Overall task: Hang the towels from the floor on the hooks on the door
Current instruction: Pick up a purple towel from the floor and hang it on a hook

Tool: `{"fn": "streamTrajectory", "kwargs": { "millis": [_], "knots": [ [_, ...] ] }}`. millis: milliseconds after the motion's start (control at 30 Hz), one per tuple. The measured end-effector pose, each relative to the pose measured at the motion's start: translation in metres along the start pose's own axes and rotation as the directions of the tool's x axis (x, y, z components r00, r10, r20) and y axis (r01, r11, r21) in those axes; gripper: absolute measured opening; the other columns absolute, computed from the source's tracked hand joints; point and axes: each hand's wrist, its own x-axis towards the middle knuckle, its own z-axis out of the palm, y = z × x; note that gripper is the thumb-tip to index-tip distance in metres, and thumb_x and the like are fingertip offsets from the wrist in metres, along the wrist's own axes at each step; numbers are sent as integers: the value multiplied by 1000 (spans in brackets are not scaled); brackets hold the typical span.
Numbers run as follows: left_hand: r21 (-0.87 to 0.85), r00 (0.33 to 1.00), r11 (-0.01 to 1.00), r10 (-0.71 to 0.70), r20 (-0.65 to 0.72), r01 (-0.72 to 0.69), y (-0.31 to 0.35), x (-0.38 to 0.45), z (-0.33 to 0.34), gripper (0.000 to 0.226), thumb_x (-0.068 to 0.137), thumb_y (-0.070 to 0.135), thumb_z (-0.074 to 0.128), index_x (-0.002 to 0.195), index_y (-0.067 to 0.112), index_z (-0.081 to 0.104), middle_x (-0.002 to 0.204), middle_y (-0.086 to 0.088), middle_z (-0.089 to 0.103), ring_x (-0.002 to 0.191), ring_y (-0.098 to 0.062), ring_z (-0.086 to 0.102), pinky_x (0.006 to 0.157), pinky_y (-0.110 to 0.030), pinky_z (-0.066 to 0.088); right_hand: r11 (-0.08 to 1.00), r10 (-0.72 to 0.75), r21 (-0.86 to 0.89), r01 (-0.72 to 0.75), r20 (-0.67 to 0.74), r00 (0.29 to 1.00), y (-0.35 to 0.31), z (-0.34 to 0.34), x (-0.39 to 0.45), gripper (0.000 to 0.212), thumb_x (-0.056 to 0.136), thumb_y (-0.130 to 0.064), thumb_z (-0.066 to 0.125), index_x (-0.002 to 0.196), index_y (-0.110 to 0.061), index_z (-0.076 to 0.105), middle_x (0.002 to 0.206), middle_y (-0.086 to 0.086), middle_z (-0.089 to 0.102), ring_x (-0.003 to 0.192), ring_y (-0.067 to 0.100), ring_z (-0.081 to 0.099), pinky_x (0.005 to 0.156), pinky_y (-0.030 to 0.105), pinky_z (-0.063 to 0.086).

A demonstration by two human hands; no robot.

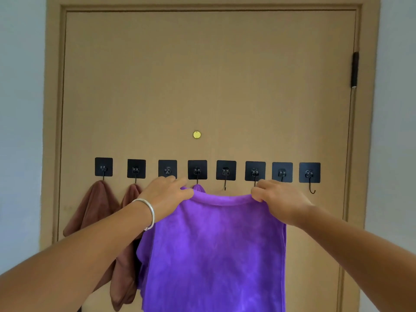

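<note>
Fingers, left hand [167, 194]: curled over the top hem of the purple towel [216, 255], pinching its left corner, just below the third hook plate.
Fingers, right hand [279, 199]: curled round the same hem at its right corner, below the sixth hook plate.
Purple towel: stretched between both hands, top edge sagging slightly, body hanging flat in front of the door [202, 75]; soft, fuzzy pile, mottled violet.
Second purple towel [198, 188]: small peak showing behind the held hem, under the fourth hook; attachment cannot be told.
Brown towels: one [94, 206] draped from the first hook, another [126, 266] from the second; matte, hanging in long pointed folds.
Hooks [309, 174]: eight square black plates in a row across the door, each with a thin dark wire hook; fifth and eighth bare.
Door: smooth tan panel in a matching frame, small round brass disc [197, 134] above the hooks, black hinge [355, 69] at the right edge.
Walls [20, 109]: pale, plain, either side of the frame.
Bracelet [148, 212]: silver band on the left wrist.
</note>
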Motion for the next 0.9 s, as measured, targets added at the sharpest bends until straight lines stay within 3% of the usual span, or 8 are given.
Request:
{"fn": "streamTrajectory", "kwargs": {
  "millis": [100, 233, 433, 533, 667, 800, 900],
  "knots": [
    [-5, 999, 1000, -13, 36, 13, -4, 21, 14, 61, 87, 5, 44, 138, 39, 37, 100, 0, 39, 83, -23, 41, 63, -34, 29, 999, -37, -32, 37, -3, 999, 15, 15, 21, 44, 93, -5, 40, 120, -37, 51, 114, -6, 46, 98, 20, 49, 65, 28, 32],
    [12, 992, 995, -95, 78, 94, -4, 44, 34, 75, 89, 3, 40, 146, 45, 19, 94, 2, 24, 80, -21, 31, 62, -33, 27, 998, 62, -33, -62, 21, 998, 25, 37, 48, 57, 94, -10, 35, 140, -44, 36, 113, -3, 43, 90, 22, 52, 60, 30, 31],
    [-36, 974, 982, -176, 144, 183, 2, 75, 53, 72, 88, 3, 40, 147, 40, 22, 105, -3, 40, 90, -26, 51, 63, -34, 36, 989, 127, -88, -118, 96, 987, 22, 61, 77, 49, 95, -12, 35, 138, -35, 39, 103, 2, 44, 72, 24, 46, 55, 33, 37],
    [-29, 969, 986, -156, 192, 164, 8, 83, 57, 60, 88, 4, 39, 141, 33, 36, 104, -5, 43, 88, -27, 53, 60, -33, 34, 989, 132, -91, -120, 135, 982, 12, 67, 81, 43, 94, -12, 35, 130, -29, 49, 97, 0, 44, 76, 24, 50, 53, 31, 32],
    [62, 950, 991, -134, 280, 122, 24, 96, 53, 36, 90, 5, 38, 120, 20, 52, 94, -5, 38, 75, -24, 47, 59, -34, 33, 988, 115, -123, -92, 193, 974, -3, 73, 86, 34, 94, -13, 37, 119, -25, 57, 104, 1, 54, 87, 26, 58, 59, 32, 33],
    [59, 931, 998, -32, 364, 11, 55, 99, 51, 32, 95, 11, 38, 118, 20, 57, 114, -5, 52, 100, -26, 56, 67, -35, 33, 988, 108, -128, -80, 225, 968, -16, 81, 83, 31, 93, -14, 40, 118, -25, 55, 103, 1, 57, 87, 26, 58, 62, 33, 35],
    [-83, 920, 996, 46, 389, -15, 83, 93, 60, 27, 95, 12, 43, 118, 18, 55, 117, -5, 55, 102, -27, 57, 67, -35, 35, 990, 129, -88, -112, 217, 968, -26, 90, 76, 26, 92, -17, 45, 116, -24, 52, 102, 1, 56, 86, 27, 59, 62, 34, 37]
  ]
}}
